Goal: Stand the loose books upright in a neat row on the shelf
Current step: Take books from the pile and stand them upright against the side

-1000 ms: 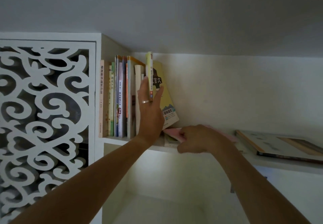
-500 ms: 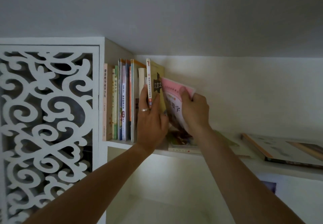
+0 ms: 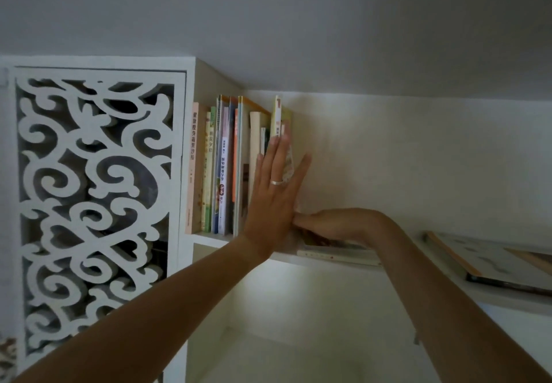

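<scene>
A row of upright books (image 3: pixel 224 167) stands at the left end of the white shelf (image 3: pixel 209 238). My left hand (image 3: pixel 274 191) presses flat, fingers straight, against the right end of that row, over a yellow-spined book (image 3: pixel 277 117) and the pink-covered book (image 3: pixel 288 161) beside it. My right hand (image 3: pixel 334 223) lies low on a small stack of flat books (image 3: pixel 337 252) just right of the row. Its fingers reach left, and their tips are hidden behind my left palm.
A large thin book (image 3: pixel 493 263) lies flat on the shelf at the far right. A white carved lattice panel (image 3: pixel 95 203) closes the cabinet to the left of the row. The ceiling is close above the books, and an open compartment lies below the shelf.
The pink book that my right hand lifted now stands at the right end of the row. My right hand has dropped to the flat stack, and my left hand has flattened against the row.
</scene>
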A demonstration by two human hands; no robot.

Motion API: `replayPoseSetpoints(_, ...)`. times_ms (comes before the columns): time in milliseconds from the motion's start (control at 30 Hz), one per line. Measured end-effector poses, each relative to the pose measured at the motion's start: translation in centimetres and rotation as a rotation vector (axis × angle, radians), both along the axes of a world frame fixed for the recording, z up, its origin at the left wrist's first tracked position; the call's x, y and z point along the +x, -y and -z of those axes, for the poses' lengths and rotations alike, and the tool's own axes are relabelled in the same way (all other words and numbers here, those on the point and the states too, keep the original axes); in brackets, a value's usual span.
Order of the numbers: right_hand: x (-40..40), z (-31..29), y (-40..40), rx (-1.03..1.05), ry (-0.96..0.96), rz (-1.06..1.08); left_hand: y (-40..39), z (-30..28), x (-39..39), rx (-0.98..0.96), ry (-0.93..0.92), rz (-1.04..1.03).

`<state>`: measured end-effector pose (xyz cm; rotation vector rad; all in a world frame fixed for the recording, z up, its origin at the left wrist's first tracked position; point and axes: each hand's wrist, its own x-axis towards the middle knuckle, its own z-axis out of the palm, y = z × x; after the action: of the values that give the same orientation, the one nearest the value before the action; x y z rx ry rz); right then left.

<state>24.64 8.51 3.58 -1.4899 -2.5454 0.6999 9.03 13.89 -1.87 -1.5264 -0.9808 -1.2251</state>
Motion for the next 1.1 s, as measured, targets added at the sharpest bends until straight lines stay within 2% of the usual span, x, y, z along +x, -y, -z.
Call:
replayPoseSetpoints(67, 1.9, 0.5, -0.4, 0.001, 0.153, -0.094, -0.3, -0.2, 0.5, 0.010, 0.000, 0.109)
replayPoseSetpoints(133, 3.8, 1.0, -0.7, 0.085, 0.249, -0.106, -0.4, -0.3, 0.9, -0.026, 0.017, 0.158)
replayPoseSetpoints(233, 6.1, 1.5, -0.5, 0.294, 0.200, 0.035, -0.3, 0.1, 1.6, -0.059, -0.007, 0.122)
replayPoseSetpoints(400, 7.8, 1.5, -0.6, 0.433, 0.070, -0.003, 0.4, 0.3, 1.7, -0.088, -0.050, 0.008)
replayPoseSetpoints(533, 7.8, 1.7, -0.4, 0.528, 0.002, -0.048, 0.7, 0.3, 0.8, -0.051, -0.098, -0.171)
replayPoseSetpoints(667, 7.5, 3.2, -0.8, 0.757, 0.167, 0.051, 1.7, 0.4, -0.8, -0.061, -0.101, -0.287)
replayPoseSetpoints(767, 8.8, 4.1, -1.3, 0.743, 0.229, 0.195, 3.0, 0.4, -1.5, -0.114, -0.095, -0.274)
replayPoseSetpoints(833, 8.8, 4.5, -1.4, 0.810, 0.156, 0.271, 3.6, 0.2, -1.6, -0.120, -0.089, -0.231)
replayPoseSetpoints(933, 7.2, 4.1, -1.4, 0.966, -0.068, 0.465, 3.9, 0.0, -1.3, -0.130, -0.077, -0.192)
replayPoseSetpoints(1033, 4.8, 3.5, -1.7, 0.951, -0.442, 0.610, 3.5, 0.2, -1.0, -0.145, -0.005, -0.145)
replayPoseSetpoints(1100, 2.9, 3.0, -1.6, 0.874, -0.696, 0.611, 2.7, 0.4, -0.9, -0.160, 0.011, -0.119)
